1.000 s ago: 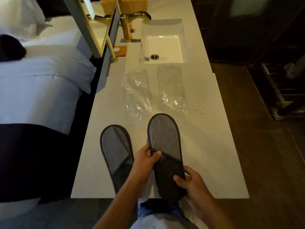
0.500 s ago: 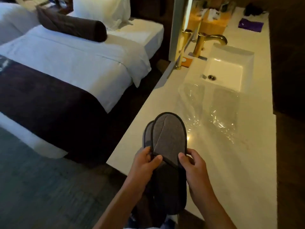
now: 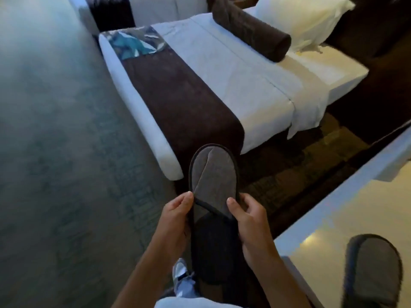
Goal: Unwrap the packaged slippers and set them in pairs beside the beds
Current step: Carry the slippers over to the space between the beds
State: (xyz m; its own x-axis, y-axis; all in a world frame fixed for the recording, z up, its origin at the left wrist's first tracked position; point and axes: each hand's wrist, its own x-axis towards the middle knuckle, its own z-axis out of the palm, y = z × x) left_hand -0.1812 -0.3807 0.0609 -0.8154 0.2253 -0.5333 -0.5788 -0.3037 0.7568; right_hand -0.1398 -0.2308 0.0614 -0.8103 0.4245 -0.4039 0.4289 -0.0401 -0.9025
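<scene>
I hold a grey slipper (image 3: 213, 174) with black trim upright in front of me, toe pointing away. My left hand (image 3: 175, 218) pinches its left edge at the strap and my right hand (image 3: 251, 221) grips the right edge. I cannot tell whether a second slipper lies stacked behind it. Another grey slipper (image 3: 373, 270) rests on the pale counter (image 3: 333, 218) at the lower right. Just beyond the held slipper is the foot corner of the nearest bed (image 3: 233, 74), made up with white linen and a brown runner.
A brown bolster (image 3: 251, 30) and a white pillow (image 3: 298, 16) lie at the head of the bed. A second bed (image 3: 169, 7) stands behind it. Grey-green carpet (image 3: 55, 152) fills the left; a dark patterned floor strip (image 3: 289, 170) runs between bed and counter.
The view has swung left from the counter toward the bed. The slipper in my hands has moved off the counter over the floor. The sink and plastic wrappers are out of sight.
</scene>
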